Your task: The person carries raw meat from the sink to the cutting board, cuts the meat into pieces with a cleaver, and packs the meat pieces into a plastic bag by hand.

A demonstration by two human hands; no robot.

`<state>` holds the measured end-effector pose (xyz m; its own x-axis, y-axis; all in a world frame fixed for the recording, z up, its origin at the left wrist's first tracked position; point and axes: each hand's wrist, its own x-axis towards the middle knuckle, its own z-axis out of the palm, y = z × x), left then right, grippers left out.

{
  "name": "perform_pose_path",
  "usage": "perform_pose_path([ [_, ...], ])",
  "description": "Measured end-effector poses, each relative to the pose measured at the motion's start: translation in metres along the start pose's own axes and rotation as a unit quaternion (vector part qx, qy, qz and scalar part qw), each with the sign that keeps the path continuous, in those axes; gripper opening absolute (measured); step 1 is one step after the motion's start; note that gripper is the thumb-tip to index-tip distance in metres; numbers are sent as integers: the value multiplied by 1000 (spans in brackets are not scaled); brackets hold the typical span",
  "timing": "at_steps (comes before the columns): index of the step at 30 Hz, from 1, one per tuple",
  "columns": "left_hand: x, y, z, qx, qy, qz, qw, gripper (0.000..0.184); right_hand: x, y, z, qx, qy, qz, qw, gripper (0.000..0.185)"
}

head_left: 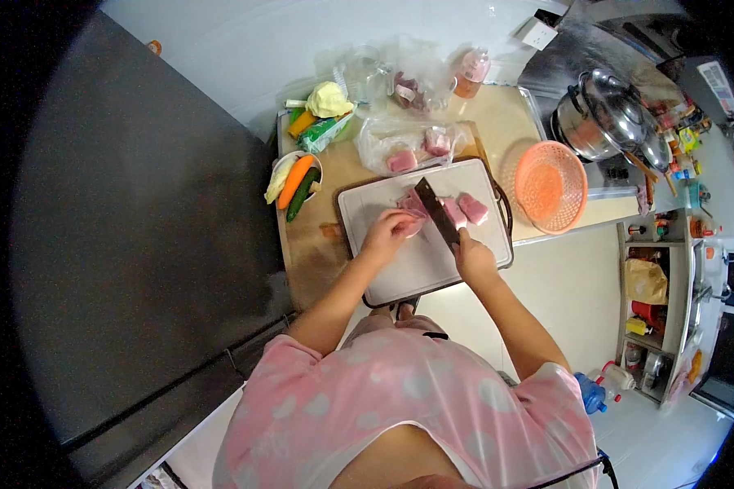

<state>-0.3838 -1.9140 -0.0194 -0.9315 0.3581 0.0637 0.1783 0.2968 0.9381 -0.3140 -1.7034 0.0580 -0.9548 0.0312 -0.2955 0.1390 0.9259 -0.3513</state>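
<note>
In my right hand (475, 257) is a cleaver (438, 213), its dark blade slanting away to the left over the cutting board (383, 269). My left hand (387, 235) has its fingers curled on a piece of raw meat (413, 222), left of the blade. More cut meat (408, 200) lies just beyond those fingers. Right of the cleaver rest separate pink chunks of meat (472, 208), one partly hidden by the blade. The pale board has a dark rim and a handle at its right side.
Behind the board, a plastic bag (371, 147) holds meat pieces. A bowl (315, 173) with a carrot and a cucumber stands left. An orange plastic basket (581, 191) sits right, near a steel pot (583, 134) on the stove. A bottle (470, 73) stands at the wall.
</note>
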Motion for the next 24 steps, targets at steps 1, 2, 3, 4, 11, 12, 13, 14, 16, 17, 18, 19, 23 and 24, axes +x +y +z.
perform_pose_path([
  [1, -2, -12, -7, -16, 30, -17, 999, 31, -2, 5, 1, 5, 11, 0, 1000, 21],
  [2, -3, -24, -13, -31, 59, -35, 997, 31, -3, 9, 2, 10, 23, 0, 1000, 21],
  [3, -4, -30, -19, -32, 77, -51, 995, 31, -5, 10, 1, 25, 24, 6, 999, 24],
  [4, -4, -37, -24, -32, 95, -68, 993, 31, -7, 11, -2, 39, 25, 11, 999, 27],
  [11, 10, -7, -13, 140, 7, -32, 990, 32, -20, 13, -4, 70, 24, 15, 997, 32],
  [12, 9, 11, -12, 199, -6, 2, 980, 35, -21, 13, -3, 72, 21, 17, 997, 32],
  [13, 8, 10, -6, 222, -10, 5, 975, 37, -23, 14, -1, 77, 29, 14, 997, 31],
  [14, 7, 5, -1, 246, -14, 8, 969, 38, -23, 15, 1, 82, 36, 10, 996, 31],
  [16, 4, -9, 6, 234, -2, -28, 972, 40, -25, 13, 3, 88, 41, 8, 995, 30],
  [17, 4, -18, 9, 198, 13, -66, 978, 40, -26, 12, 2, 88, 40, 11, 995, 29],
  [18, 5, -17, 8, 161, 28, -105, 981, 41, -27, 12, 1, 88, 39, 15, 995, 29],
  [19, 4, -18, 4, 176, 61, -82, 979, 40, -28, 12, 1, 93, 38, 17, 995, 29],
  [23, 1, 2, -14, 151, 61, -99, 982, 35, -30, 16, 4, 105, 37, 17, 994, 29],
  [24, -1, 7, -16, 123, 30, -130, 983, 33, -30, 18, 5, 103, 37, 14, 994, 29],
])
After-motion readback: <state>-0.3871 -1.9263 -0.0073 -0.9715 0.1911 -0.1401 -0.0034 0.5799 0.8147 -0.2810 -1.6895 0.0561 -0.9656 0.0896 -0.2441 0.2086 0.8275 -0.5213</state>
